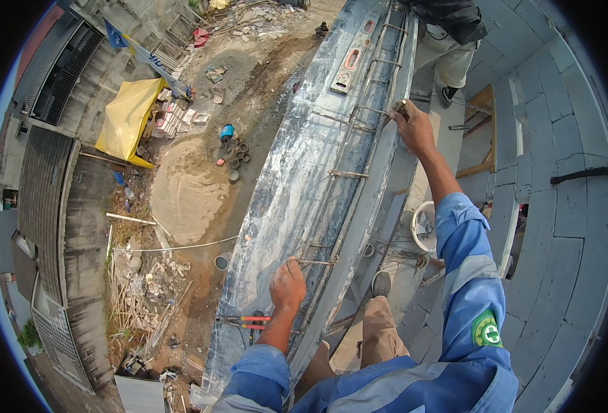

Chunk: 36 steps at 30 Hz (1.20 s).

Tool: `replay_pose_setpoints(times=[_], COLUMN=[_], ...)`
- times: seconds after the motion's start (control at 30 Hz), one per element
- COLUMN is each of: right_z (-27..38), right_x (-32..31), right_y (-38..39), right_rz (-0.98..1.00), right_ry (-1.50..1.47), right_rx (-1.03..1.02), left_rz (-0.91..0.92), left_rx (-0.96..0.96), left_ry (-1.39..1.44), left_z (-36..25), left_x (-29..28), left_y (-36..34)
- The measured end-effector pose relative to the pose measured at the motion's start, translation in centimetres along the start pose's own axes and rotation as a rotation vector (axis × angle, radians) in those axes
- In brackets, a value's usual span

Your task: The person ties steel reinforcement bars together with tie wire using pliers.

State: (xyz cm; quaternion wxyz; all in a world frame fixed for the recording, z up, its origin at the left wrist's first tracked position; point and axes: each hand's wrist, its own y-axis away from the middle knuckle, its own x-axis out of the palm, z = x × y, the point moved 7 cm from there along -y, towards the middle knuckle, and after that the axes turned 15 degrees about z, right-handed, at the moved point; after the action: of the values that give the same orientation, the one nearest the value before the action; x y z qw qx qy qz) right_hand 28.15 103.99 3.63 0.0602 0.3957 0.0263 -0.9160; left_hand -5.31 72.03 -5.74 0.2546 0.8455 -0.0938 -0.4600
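My left hand [287, 282] is closed round the end of a thin steel rod [316, 261] lying across the long rebar cage [349, 174] on the narrow concrete formwork ledge [269, 206]. My right hand [412, 124], farther forward along the cage's right side, is closed on a small object at its edge that I cannot make out. Red-handled cutters [252, 318] lie beside my left forearm. A long spirit level [351, 63] rests on the ledge toward the far end.
Another person [453, 58] stands at the ledge's far right. A white bucket [424, 242] stands by my right arm, above a plank walkway by my feet. Grey block walling [558, 275] curves along the right. Left of the ledge is a drop to a yard with a sand pile [187, 189] and yellow tarp [126, 120].
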Motion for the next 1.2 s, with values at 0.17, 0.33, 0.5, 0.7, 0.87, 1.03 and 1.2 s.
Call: replay_pose_setpoints(times=[0.17,0.33,0.5,0.7,0.87,1.03,1.2], right_z=[0.6,0.5,-0.2,1.0,0.7,1.7,0.7], right_x=[-0.3,0.1,0.0,-0.9,-0.6,-0.7,-0.5], right_y=[-0.4,0.0,-0.3,-1.9,-2.4,-2.2,-1.7], right_rz=[0.015,0.048,0.111,0.209,0.253,0.266,0.256], right_ry=[0.113,0.091,0.121,0.182,0.246,0.34,0.344], right_rx=[0.035,0.002,0.028,0.009,0.064,0.113,0.096], left_rz=[-0.056,-0.065,0.083,0.016,0.029,-0.068,0.101], left_rx=[0.167,0.212,0.141,0.207,0.228,0.221,-0.016], left_ry=[-0.226,-0.235,-0.081,-0.188,-0.164,-0.202,0.165], left_z=[0.3,0.7,0.9,0.5,0.9,1.0,0.7], left_x=[0.7,1.1,1.6,0.6,1.2,0.7,0.2], left_y=[0.0,0.2,-0.6,-0.5,-0.8,-0.5,-0.2])
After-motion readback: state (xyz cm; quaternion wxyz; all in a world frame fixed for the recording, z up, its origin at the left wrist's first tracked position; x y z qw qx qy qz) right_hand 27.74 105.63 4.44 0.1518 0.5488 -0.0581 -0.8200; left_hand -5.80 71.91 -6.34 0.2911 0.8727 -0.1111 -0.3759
